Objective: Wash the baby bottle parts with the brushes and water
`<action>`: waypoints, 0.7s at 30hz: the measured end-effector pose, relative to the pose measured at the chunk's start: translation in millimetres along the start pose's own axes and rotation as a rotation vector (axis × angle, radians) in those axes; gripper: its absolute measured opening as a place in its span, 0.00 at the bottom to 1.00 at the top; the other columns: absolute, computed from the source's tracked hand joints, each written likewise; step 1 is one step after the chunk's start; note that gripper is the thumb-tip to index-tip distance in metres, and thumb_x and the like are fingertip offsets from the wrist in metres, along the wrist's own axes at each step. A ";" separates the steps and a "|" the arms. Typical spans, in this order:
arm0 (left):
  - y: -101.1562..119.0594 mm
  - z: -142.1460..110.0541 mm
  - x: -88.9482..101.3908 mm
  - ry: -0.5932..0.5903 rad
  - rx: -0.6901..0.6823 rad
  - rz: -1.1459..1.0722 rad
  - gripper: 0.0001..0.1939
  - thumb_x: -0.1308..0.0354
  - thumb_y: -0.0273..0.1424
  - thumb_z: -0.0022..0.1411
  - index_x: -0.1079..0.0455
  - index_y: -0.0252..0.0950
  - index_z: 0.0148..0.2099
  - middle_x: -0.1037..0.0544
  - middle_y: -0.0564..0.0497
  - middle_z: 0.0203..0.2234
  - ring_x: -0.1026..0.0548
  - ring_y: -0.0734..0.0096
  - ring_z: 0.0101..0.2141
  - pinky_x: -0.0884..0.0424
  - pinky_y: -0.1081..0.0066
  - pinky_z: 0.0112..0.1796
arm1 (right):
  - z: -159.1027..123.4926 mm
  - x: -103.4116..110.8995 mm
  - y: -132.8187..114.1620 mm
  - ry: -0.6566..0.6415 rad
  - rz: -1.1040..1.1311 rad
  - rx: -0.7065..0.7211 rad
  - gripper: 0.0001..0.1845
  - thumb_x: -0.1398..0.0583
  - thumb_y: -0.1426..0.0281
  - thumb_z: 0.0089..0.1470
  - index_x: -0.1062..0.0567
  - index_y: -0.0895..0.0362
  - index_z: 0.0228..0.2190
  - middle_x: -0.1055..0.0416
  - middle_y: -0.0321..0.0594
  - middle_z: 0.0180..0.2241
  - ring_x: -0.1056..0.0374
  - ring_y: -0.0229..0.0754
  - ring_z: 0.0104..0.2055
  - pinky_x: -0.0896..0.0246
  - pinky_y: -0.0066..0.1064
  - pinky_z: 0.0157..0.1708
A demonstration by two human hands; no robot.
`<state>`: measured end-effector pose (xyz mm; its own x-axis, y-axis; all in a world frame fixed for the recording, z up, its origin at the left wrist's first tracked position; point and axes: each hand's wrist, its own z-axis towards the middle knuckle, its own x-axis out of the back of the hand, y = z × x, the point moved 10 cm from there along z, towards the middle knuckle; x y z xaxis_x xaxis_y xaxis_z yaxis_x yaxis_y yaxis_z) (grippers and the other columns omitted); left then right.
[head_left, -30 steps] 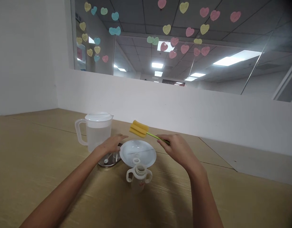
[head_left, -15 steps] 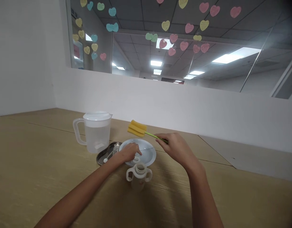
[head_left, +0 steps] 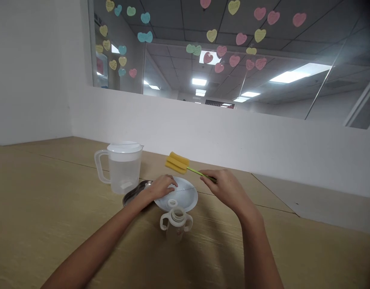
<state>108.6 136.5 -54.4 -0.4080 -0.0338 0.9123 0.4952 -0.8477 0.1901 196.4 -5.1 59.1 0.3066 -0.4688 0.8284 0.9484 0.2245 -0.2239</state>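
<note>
Right hand: we are pinching the green handle of a sponge bottle brush (head_left: 187, 167) between fingers and thumb, raised above the tabletop (head_left: 52, 208).
Left hand: we are resting closed-up fingers on a white plate (head_left: 187, 196); grip cannot be determined.
Plate: a white ring (head_left: 172, 203) is sitting at its near edge.
Surroundings: a two-handled baby bottle (head_left: 176, 224) is standing just in front; a steel tray (head_left: 132, 197) and lidded plastic pitcher (head_left: 123, 168) are standing left.
</note>
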 end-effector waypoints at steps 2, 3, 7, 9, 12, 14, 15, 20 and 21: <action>-9.5 -0.7 15.9 0.060 0.037 -0.045 0.10 0.46 0.31 0.58 0.28 0.35 0.41 0.25 0.46 0.38 0.28 0.65 0.38 0.34 0.70 0.39 | -0.3 -1.0 3.4 -0.010 -0.017 -0.026 0.15 0.50 0.68 0.55 0.24 0.54 0.36 0.31 0.34 0.21 0.43 0.35 0.21 0.56 0.26 0.22; -14.5 -1.3 23.7 0.086 0.056 -0.060 0.11 0.48 0.33 0.59 0.28 0.34 0.41 0.25 0.46 0.38 0.27 0.66 0.36 0.34 0.71 0.37 | -0.6 -2.1 6.1 -0.021 -0.034 -0.047 0.15 0.50 0.68 0.55 0.24 0.54 0.35 0.31 0.34 0.20 0.44 0.35 0.21 0.56 0.26 0.21; -33.0 -8.2 62.8 0.266 0.159 -0.232 0.16 0.49 0.40 0.59 0.31 0.32 0.38 0.24 0.47 0.32 0.27 0.68 0.32 0.32 0.72 0.33 | -3.2 -11.3 20.1 -0.114 -0.122 -0.154 0.15 0.49 0.69 0.55 0.24 0.56 0.25 0.34 0.36 0.19 0.45 0.35 0.21 0.58 0.26 0.20; -39.7 -15.5 82.2 0.395 0.223 -0.388 0.17 0.46 0.43 0.55 0.32 0.32 0.35 0.25 0.48 0.29 0.27 0.68 0.30 0.32 0.72 0.31 | -4.2 -17.6 25.0 -0.167 -0.151 -0.200 0.14 0.48 0.71 0.54 0.25 0.57 0.23 0.32 0.38 0.20 0.43 0.35 0.22 0.59 0.26 0.21; -35.8 -21.4 92.0 0.464 0.262 -0.596 0.18 0.44 0.44 0.52 0.33 0.32 0.33 0.26 0.49 0.27 0.28 0.69 0.29 0.33 0.72 0.31 | -2.1 -26.4 20.7 -0.212 -0.190 -0.184 0.13 0.48 0.72 0.53 0.25 0.57 0.22 0.31 0.39 0.21 0.41 0.35 0.22 0.59 0.26 0.21; -26.0 -20.9 88.6 0.436 0.258 -0.682 0.17 0.42 0.43 0.50 0.34 0.32 0.33 0.26 0.49 0.27 0.27 0.70 0.29 0.32 0.72 0.32 | 0.5 -30.1 13.9 -0.211 -0.241 -0.142 0.14 0.48 0.74 0.52 0.26 0.57 0.21 0.31 0.39 0.21 0.41 0.35 0.22 0.60 0.27 0.21; -20.6 -20.1 85.9 0.415 0.252 -0.698 0.17 0.42 0.42 0.50 0.34 0.32 0.33 0.26 0.49 0.27 0.27 0.70 0.29 0.32 0.72 0.32 | 1.5 -31.2 11.7 -0.206 -0.273 -0.130 0.14 0.48 0.75 0.52 0.26 0.57 0.21 0.31 0.39 0.20 0.40 0.35 0.23 0.60 0.27 0.21; -4.9 -18.0 78.3 0.355 0.210 -0.633 0.15 0.42 0.39 0.50 0.32 0.32 0.34 0.26 0.50 0.25 0.28 0.70 0.28 0.32 0.71 0.31 | 2.7 -30.9 11.6 -0.184 -0.341 -0.123 0.13 0.47 0.75 0.51 0.26 0.57 0.21 0.30 0.40 0.21 0.39 0.36 0.24 0.61 0.28 0.21; -4.8 -18.3 78.8 0.355 0.205 -0.622 0.14 0.43 0.38 0.50 0.32 0.32 0.35 0.26 0.50 0.26 0.28 0.69 0.28 0.32 0.71 0.31 | 2.6 -30.1 12.4 -0.181 -0.332 -0.120 0.13 0.47 0.74 0.51 0.26 0.57 0.21 0.30 0.40 0.21 0.39 0.36 0.24 0.61 0.28 0.21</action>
<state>60.0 128.2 10.0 -0.8655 0.2217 0.4492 0.2112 -0.6517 0.7285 198.7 14.0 32.7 -0.0279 -0.3386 0.9405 0.9995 -0.0203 0.0224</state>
